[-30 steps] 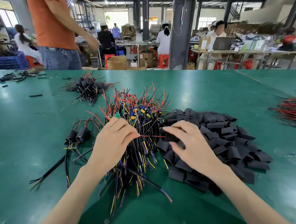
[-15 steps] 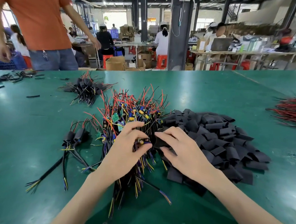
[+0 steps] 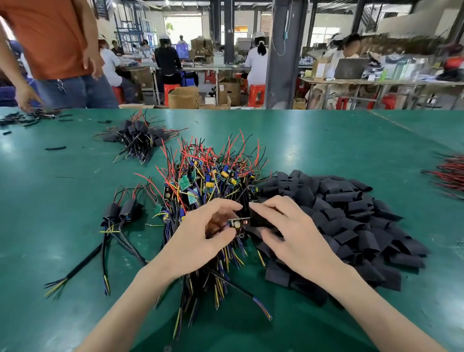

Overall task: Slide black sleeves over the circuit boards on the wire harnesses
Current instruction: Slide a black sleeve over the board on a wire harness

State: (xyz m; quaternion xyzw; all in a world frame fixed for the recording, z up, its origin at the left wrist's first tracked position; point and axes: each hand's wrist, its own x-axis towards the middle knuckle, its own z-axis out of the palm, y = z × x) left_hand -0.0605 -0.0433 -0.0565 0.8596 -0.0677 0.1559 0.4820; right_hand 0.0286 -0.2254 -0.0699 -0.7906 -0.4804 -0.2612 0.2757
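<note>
Step in hand: sleeve-to-board alignment, at frame centre. The left hand [image 3: 204, 234] pinches a small circuit board [image 3: 237, 223], components uppermost. The right hand [image 3: 297, 241] grips a flattened black sleeve [image 3: 260, 219] at the board's right end. The next move probably calls for opening the limp, matte tube and pushing it along the rigid board. Loose sleeves [image 3: 360, 212] lie right of centre and wiry harnesses [image 3: 211, 180] above the hands, on the green desk [image 3: 45, 204].

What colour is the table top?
Green; the table top shows best in the head view.
</note>
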